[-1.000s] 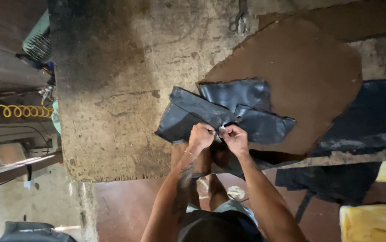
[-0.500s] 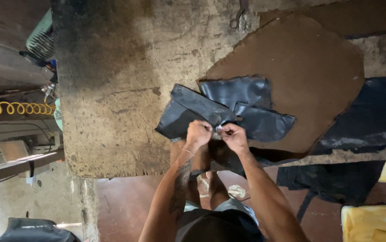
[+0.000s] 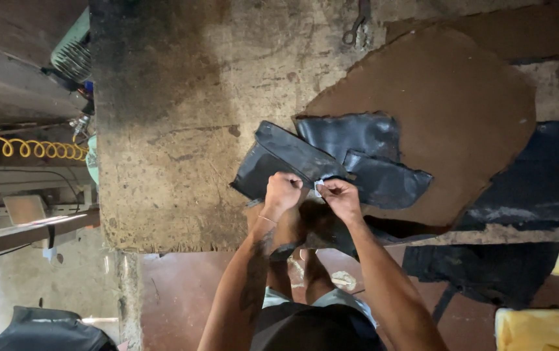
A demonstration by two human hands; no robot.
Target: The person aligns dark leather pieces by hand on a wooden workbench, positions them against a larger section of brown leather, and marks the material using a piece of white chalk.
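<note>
— What colour are the pieces (image 3: 331, 159) by the hands?

— Glossy black, with pale sheen where light catches them. A small white scrap (image 3: 319, 190) shows between the left hand (image 3: 283, 192) and right hand (image 3: 340, 197).

— And the counter (image 3: 182, 130)?

— Mottled tan and grey, darkening to sooty black towards its far left corner. A reddish-brown sheet (image 3: 448, 104) covers its right part, and a dull black mat (image 3: 539, 182) with greyish smears lies at the right edge.

— Anything bright?

— A yellow coiled hose (image 3: 26, 148) off the left edge, and yellow foam (image 3: 539, 328) past the near right corner. The floor (image 3: 182, 286) is rusty red.
</note>
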